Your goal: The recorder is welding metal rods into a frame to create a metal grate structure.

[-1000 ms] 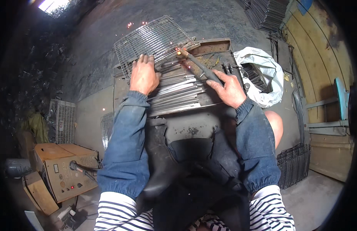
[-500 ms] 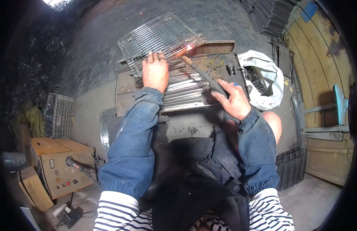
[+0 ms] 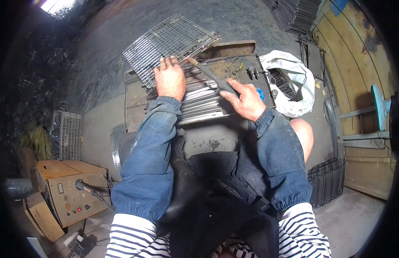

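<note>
A wire mesh panel (image 3: 165,41) lies tilted on the far left part of a low metal bench, its far corner past the bench edge. My left hand (image 3: 170,81) rests on the panel's near edge, fingers stretched forward over the wires; its thumb is hidden. In my right hand (image 3: 247,101), the fingers wrap round the dark handle of a welding torch (image 3: 210,76). The torch points up and left, its tip close to the panel's near edge beside my left fingertips. Many thin metal strips (image 3: 202,101) lie side by side on the bench below both hands.
A white sack (image 3: 309,88) holding dark metal parts stands right of the bench (image 3: 137,101). A tan welding machine (image 3: 68,191) sits at lower left. Stacked mesh panels (image 3: 326,180) stand at the right, near a yellowish metal wall (image 3: 350,69).
The torch and my right hand have moved left along the panel's edge, toward my left hand. The bright glow and orange flare at the panel's right part have faded to a small reddish spot.
</note>
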{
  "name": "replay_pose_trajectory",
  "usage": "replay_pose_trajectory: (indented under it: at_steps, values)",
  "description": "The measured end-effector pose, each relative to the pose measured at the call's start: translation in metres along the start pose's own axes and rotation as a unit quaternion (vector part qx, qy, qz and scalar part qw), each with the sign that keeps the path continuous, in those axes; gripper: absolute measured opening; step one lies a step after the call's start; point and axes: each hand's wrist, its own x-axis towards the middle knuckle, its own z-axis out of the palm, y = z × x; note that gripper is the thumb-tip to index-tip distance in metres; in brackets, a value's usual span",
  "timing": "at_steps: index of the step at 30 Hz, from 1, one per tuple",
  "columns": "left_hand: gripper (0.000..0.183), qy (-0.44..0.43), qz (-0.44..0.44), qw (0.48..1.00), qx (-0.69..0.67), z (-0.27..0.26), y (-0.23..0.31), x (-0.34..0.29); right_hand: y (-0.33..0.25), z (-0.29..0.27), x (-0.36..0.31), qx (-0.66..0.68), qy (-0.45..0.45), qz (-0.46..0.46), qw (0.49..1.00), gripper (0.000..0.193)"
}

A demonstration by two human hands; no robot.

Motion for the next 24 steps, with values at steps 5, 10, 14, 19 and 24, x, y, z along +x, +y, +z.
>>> replay_pose_trajectory:
  at_steps: [5, 10, 14, 19, 24]
  values:
    - [0.046, -0.002, -0.003, 1.000, -0.001, 0.000, 0.001, -0.001, -0.003, 0.004, 0.004, -0.006, 0.008, -0.015, 1.000, 0.051]
    - [0.047, -0.006, -0.002, 1.000, -0.009, -0.001, 0.000, 0.000, -0.001, 0.009, 0.007, 0.003, 0.006, -0.022, 1.000, 0.049]
    - [0.035, 0.025, 0.027, 0.998, -0.048, -0.007, 0.001, -0.003, 0.001, 0.009, 0.007, -0.004, 0.015, -0.024, 1.000, 0.048]
    - [0.028, 0.022, 0.019, 1.000, -0.004, -0.006, -0.001, 0.000, 0.004, 0.012, 0.009, 0.020, 0.015, -0.034, 0.999, 0.045]
    - [0.035, -0.011, 0.005, 0.999, -0.031, -0.010, -0.002, -0.002, -0.002, 0.010, 0.010, 0.024, 0.007, -0.026, 0.999, 0.043]
